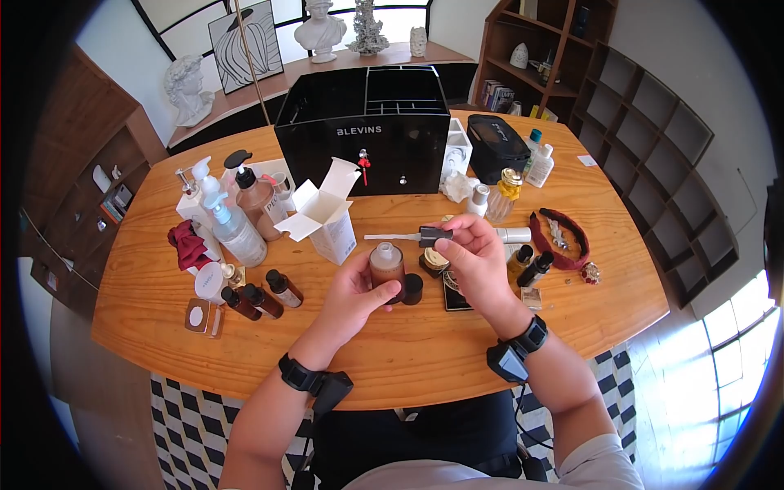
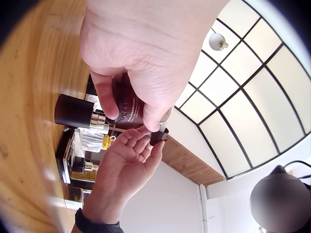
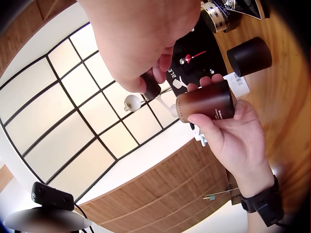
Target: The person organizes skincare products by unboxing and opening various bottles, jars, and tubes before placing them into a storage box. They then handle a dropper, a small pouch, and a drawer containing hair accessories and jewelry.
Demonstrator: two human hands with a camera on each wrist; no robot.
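My left hand (image 1: 353, 290) grips a brown bottle (image 3: 204, 103) round its body, its pale neck (image 1: 386, 248) uncapped. With thumb and fingers, my right hand (image 1: 483, 260) pinches a dark pump head (image 1: 434, 237) that has a long whitish tube (image 1: 388, 237). The tube lies sideways just beyond the bottle's neck in the head view. In the right wrist view, the pump head is tipped and its tube reaches toward the bottle's mouth. Close to the bottle, a black cap (image 1: 413, 289) stands on the wooden table (image 1: 367, 359).
An opened white carton (image 1: 333, 233) stands behind my left hand, before a black organizer (image 1: 359, 151). Pump bottles (image 1: 241, 233) and small dark bottles (image 1: 284, 287) crowd the left. On the right are a red headband (image 1: 581, 237), a yellow-topped bottle (image 1: 506, 196) and more small bottles.
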